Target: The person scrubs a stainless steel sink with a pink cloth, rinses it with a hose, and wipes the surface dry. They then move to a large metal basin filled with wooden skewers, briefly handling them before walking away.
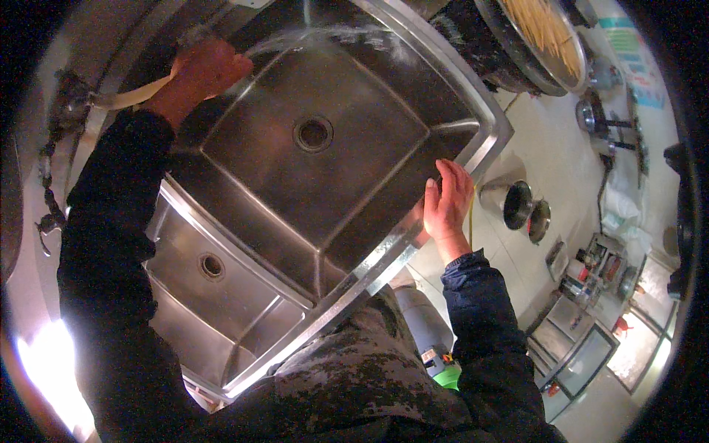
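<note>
My left hand (207, 75) is closed around a pale hose (130, 97) that runs from the tap fitting (75, 97) on the wall side. A stream of water (327, 34) arcs from this hand across the far wall of a large stainless steel sink basin (354, 111). The round drain (313, 134) in that basin's floor is uncovered. My right hand (450, 207) rests on the near right rim of the sink, thumb apart from the fingers. A second, smaller steel basin (243, 293) with its own drain (211, 267) adjoins at lower left, partly hidden by my left sleeve.
A wide metal vessel (579, 72) holding thin pale sticks stands beyond the right corner. Two metal pots (517, 205) are on the tiled floor (493, 266). A grey container with a green base (424, 321) stands beside my leg. Equipment and glass-fronted units (587, 354) line the right side.
</note>
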{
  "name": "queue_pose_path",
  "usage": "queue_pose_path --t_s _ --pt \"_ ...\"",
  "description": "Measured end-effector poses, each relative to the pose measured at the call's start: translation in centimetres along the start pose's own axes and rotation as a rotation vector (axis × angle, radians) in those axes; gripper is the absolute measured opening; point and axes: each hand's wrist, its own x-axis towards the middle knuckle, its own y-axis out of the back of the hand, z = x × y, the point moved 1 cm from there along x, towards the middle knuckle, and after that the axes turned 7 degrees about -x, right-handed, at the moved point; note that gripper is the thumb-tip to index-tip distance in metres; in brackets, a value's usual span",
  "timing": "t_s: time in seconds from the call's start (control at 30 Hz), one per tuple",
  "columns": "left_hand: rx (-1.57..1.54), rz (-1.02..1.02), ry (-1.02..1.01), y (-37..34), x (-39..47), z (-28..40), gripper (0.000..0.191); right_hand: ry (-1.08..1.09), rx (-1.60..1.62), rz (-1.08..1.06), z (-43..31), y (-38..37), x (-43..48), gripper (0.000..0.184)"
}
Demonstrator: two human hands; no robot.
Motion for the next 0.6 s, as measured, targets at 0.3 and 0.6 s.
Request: queue_pose_path --t_s 0.3,0.6 --pt "-0.054 0.118 0.066 1.0 -0.4 0.0 0.052 -0.015 -0.018 -0.018 0.1 -0.2 -0.1 0.045" --pt "0.094 -0.058 -0.047 1.4 -3.1 3.0 0.05 -0.019 -0.001 0.0 0.4 -0.2 -0.3 0.046"
